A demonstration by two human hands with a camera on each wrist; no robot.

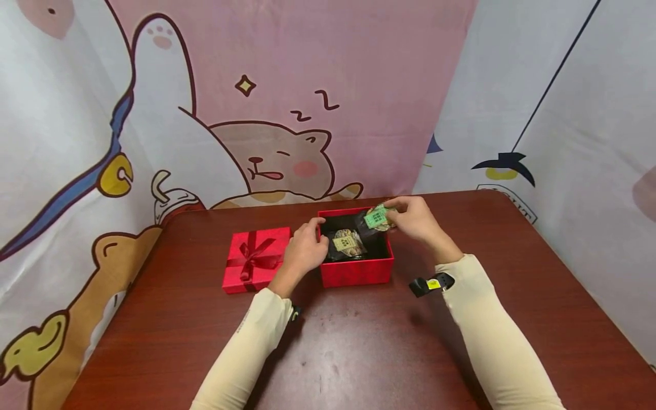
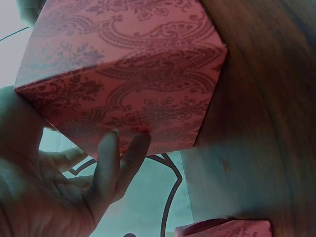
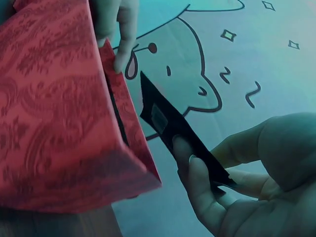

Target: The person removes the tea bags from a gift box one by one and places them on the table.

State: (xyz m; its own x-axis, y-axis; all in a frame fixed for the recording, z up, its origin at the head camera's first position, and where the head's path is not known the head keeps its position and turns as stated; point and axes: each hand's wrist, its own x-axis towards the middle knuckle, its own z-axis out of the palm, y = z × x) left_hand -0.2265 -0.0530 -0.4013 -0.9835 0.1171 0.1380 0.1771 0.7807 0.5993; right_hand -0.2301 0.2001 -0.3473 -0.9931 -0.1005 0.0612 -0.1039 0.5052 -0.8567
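A red gift box (image 1: pixel 357 274) stands uncovered, its sides patterned with darker paisley. My left hand (image 1: pixel 306 249) holds its left wall, the thumb over the rim and the fingers against the outside; two fingertips press that wall (image 2: pixel 163 113) in the left wrist view. My right hand (image 1: pixel 416 219) pinches a small flat packet (image 1: pixel 377 217) with a green label, above the box's back right corner. From the right wrist, the packet's black back (image 3: pixel 170 121) shows between thumb and fingers. Another packet (image 1: pixel 345 243), with a yellow label, lies inside the box over black wrapping.
The red lid (image 1: pixel 257 259) with a dark ribbon bow lies to the left of the box. All this is on a dark brown wooden table (image 1: pixel 353 353). A cartoon-printed cloth (image 1: pixel 384 102) hangs behind the table and at both sides.
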